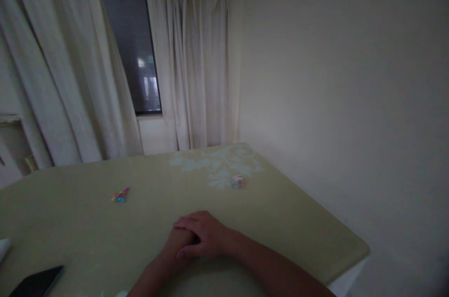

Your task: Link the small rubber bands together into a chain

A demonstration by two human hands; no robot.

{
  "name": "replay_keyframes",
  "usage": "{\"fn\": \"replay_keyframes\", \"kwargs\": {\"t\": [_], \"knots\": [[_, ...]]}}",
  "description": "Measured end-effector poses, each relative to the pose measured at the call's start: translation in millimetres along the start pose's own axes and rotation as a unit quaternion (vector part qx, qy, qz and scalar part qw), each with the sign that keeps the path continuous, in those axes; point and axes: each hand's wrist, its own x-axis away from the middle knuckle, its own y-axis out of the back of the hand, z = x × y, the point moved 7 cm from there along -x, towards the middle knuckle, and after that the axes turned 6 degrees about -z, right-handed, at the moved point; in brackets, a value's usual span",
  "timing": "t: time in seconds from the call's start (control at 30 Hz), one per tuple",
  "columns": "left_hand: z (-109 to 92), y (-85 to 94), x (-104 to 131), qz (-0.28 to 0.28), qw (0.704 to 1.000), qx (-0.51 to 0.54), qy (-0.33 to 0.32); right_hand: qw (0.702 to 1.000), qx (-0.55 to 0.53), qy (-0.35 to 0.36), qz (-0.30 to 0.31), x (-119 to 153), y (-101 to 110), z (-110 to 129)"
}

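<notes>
At the far left, a white object (4, 246) is cut off by the edge of my view, and a dark flat device (38, 283) lies on the table (298, 222) near it, in the lower corner. Farther back, beyond the device and to its right, a small heap of bright pieces (121, 195) in pink, orange, yellow, green and blue rests on the tabletop, well apart from my hands; I cannot make out the single pieces. Behind the table hang a left curtain (70, 77) and a right curtain (199, 54), with a dark window (129, 49) between them.

In front of me, my left hand (180, 239) is mostly covered, so I cannot tell how far open it is or whether anything is in it. My right hand (206, 234) lies over it, touching it: the fingers are close together and reach across its back, while the thumb sits apart from them, lower down by the left wrist, with a dark gap between. That leaves the right hand partly open, draped on the left.

Beyond my hands and a little to the right, a small clear and pinkish item (237, 181) rests on the table by the pale floral pattern, touching neither hand. A plain wall (333, 77) fills the right side.
</notes>
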Motion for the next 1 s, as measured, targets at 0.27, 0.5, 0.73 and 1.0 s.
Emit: {"fn": "replay_keyframes", "kwargs": {"t": [0.27, 0.5, 0.73, 1.0], "knots": [[-3, 0.8, -1, 0.015, 1.0, -0.006, 0.004, 1.0, -0.01, -0.011, 0.018, 0, 0, -1], [4, -4.8, 0, 0.001, 1.0, 0.009, 0.006, 0.999, -0.017, -0.018, 0.022, 1, 1, 0], [1, -1.5, 0, 0.015, 1.0, -0.001, -0.001, 0.999, -0.016, -0.016, 0.024, 1, 1, 0], [-6, 1.8, -1, 0.034, 0.999, -0.022, 0.006, 0.999, -0.017, -0.017, 0.024, 1, 1, 0]]}}
